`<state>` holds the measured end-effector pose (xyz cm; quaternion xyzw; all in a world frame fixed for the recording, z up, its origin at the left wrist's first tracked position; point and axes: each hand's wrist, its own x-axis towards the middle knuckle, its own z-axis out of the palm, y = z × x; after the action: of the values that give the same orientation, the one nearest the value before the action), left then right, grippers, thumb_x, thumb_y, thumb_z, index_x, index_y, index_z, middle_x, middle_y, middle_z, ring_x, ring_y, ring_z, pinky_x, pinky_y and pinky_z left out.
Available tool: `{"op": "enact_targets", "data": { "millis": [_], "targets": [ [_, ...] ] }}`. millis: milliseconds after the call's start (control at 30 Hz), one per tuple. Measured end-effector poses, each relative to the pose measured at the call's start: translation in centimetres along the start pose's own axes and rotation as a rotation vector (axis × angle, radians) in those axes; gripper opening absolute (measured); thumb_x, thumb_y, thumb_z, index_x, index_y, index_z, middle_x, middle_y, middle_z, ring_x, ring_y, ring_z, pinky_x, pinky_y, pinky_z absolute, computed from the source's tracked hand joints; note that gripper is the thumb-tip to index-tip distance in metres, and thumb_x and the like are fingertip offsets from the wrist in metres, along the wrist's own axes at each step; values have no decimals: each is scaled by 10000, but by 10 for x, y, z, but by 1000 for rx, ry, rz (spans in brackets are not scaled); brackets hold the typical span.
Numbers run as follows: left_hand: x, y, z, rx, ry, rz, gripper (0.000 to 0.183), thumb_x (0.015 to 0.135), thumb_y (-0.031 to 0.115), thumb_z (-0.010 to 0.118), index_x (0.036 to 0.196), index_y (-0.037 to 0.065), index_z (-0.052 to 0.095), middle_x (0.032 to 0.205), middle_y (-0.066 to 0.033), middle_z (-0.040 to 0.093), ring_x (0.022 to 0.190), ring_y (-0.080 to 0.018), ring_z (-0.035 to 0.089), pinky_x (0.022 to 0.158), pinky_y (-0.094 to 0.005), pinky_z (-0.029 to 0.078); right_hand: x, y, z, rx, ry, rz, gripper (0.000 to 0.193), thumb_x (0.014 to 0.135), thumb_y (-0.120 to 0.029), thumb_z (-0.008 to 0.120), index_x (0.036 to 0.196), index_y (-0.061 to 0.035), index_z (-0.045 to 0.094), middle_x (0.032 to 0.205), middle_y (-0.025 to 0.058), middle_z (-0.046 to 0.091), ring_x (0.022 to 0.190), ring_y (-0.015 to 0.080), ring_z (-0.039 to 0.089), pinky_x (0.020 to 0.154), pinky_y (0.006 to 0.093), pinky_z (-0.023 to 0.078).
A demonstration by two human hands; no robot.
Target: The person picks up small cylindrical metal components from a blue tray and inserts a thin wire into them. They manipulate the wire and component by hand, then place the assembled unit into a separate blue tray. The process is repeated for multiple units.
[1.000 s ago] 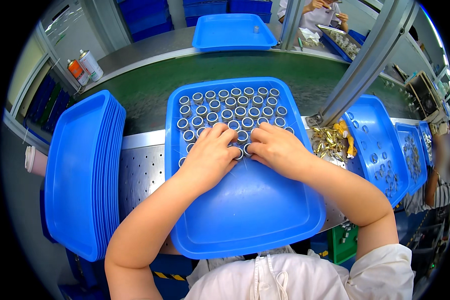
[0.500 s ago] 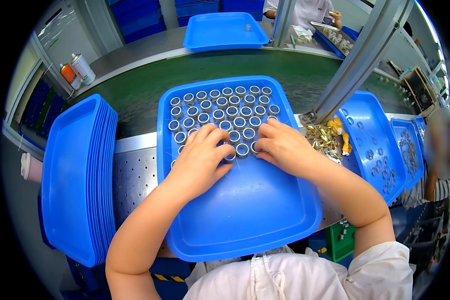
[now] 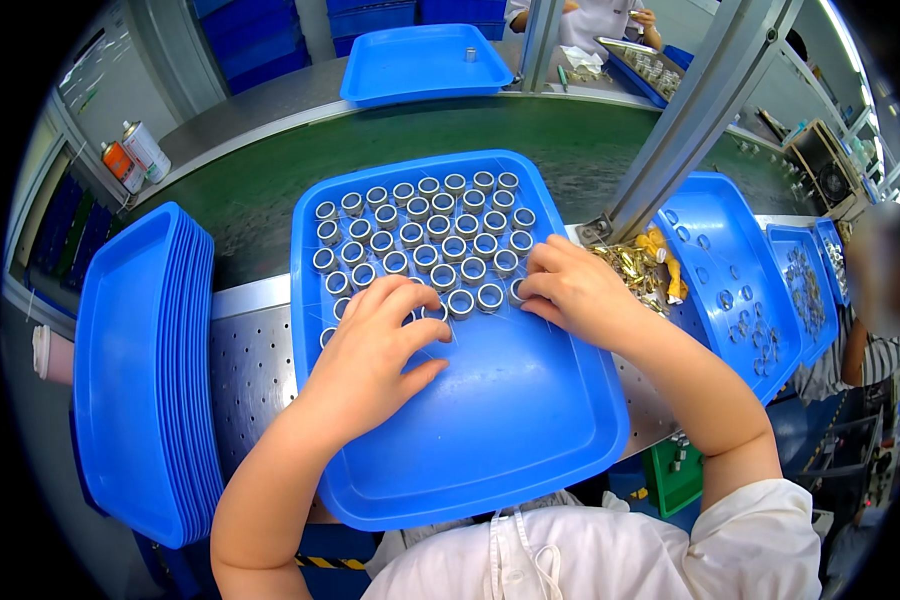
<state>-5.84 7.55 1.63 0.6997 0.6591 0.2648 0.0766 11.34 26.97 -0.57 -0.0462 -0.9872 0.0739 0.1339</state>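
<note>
A blue tray [image 3: 470,430] lies before me, with several rows of short metal cylinders [image 3: 452,248], open at the top, standing upright in its far half. My left hand [image 3: 370,345] is over the near left of the rows, fingers bent and thumb spread away; its fingertips are at a metal cylinder [image 3: 435,314] in the nearest row and cover others. At the right end of that row, the curled, parted fingers of my right hand [image 3: 582,292] touch the side of another cylinder [image 3: 516,290]. Neither hand lifts anything.
Stacked blue trays [image 3: 140,370] stand at left, near a pink cup [image 3: 54,354] and spray cans [image 3: 144,150]. A metal post [image 3: 695,125] rises beside brass-coloured pieces [image 3: 635,275] and a blue tray of rings [image 3: 715,240]. Beyond the green belt [image 3: 270,165] sits another tray [image 3: 425,65]; a person works there.
The view has shifted, so the scene sits slightly farther left. My left thumb has spread away from the fingers. My right hand stays at the row's right end.
</note>
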Motion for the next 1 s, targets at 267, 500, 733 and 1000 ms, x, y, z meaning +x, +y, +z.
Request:
{"op": "enact_targets", "data": {
  "millis": [267, 500, 733, 1000],
  "targets": [
    [-15, 11, -10, 7, -14, -26, 243, 637, 57, 737, 852, 84, 627, 1070, -79, 538, 1087, -291, 460, 926, -406, 377, -11, -5, -33, 88, 59, 83, 170, 679, -139, 719, 814, -68, 643, 856, 58, 539, 883, 227, 519, 738, 348, 455],
    [-35, 35, 1, -217, -214, 85, 239, 651, 64, 727, 871, 83, 637, 983, -87, 568, 959, -290, 534, 826, -384, 433, -86, 26, -121, 318, -59, 448, 99, 743, -79, 683, 830, -39, 655, 758, 74, 627, 662, 199, 578, 616, 299, 461],
    [-36, 87, 20, -305, -470, 96, 301, 750, 132, 654, 1038, 80, 580, 1057, -123, 564, 966, -328, 549, 795, -384, 466, -164, 160, -157, 374, 24, 724, 150, 786, -111, 629, 898, -19, 668, 783, 66, 665, 703, 152, 623, 673, 284, 495],
    [-45, 91, 40, -321, -491, -74, 390, 712, 84, 651, 1094, 68, 575, 1095, -143, 559, 1017, -345, 526, 860, -397, 438, -133, 341, -118, -101, 273, 949, 180, 790, -139, 602, 958, -109, 657, 927, 99, 661, 899, 258, 626, 783, 364, 491]
  ]
}}
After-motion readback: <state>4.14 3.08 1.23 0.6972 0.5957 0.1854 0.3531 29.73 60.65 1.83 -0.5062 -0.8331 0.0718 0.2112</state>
